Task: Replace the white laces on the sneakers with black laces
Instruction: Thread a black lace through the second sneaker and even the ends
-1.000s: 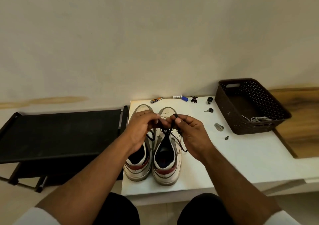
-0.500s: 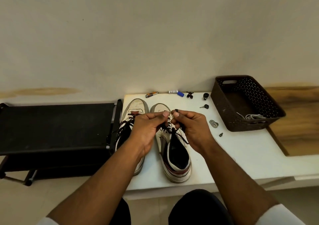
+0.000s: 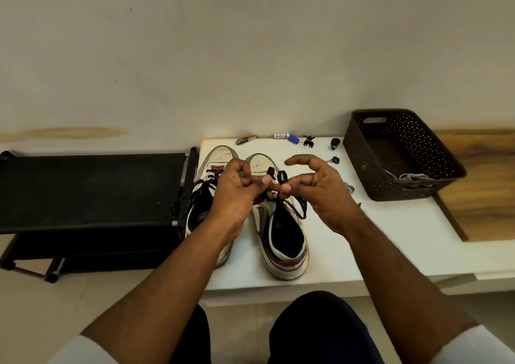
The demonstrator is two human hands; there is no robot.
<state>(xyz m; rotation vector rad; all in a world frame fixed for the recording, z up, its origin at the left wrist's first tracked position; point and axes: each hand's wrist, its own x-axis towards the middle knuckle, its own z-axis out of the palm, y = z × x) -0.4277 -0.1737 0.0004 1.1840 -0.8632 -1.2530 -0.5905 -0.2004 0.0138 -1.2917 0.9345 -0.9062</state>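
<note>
Two white sneakers stand side by side on the white table (image 3: 390, 238), toes toward the wall. The left sneaker (image 3: 220, 154) carries black lacing, with ends hanging off its left side. Over the right sneaker (image 3: 281, 241), both hands work a black lace (image 3: 295, 210). My left hand (image 3: 237, 193) pinches the lace with curled fingers near the upper eyelets. My right hand (image 3: 320, 188) pinches a small loop of the lace between thumb and a finger, its other fingers raised and spread. The white laces (image 3: 412, 178) lie in the dark basket.
A dark perforated basket (image 3: 401, 129) stands at the table's right back. Small items line the wall edge: a pocket tool (image 3: 245, 139), a blue-capped tube (image 3: 287, 137), keys and small black pieces (image 3: 334, 143). A black rack (image 3: 92, 190) abuts the table's left side.
The right hand's outer fingers have lifted and spread while the pinch stays. A loop of black lace now shows between the hands. The view has shifted slightly.
</note>
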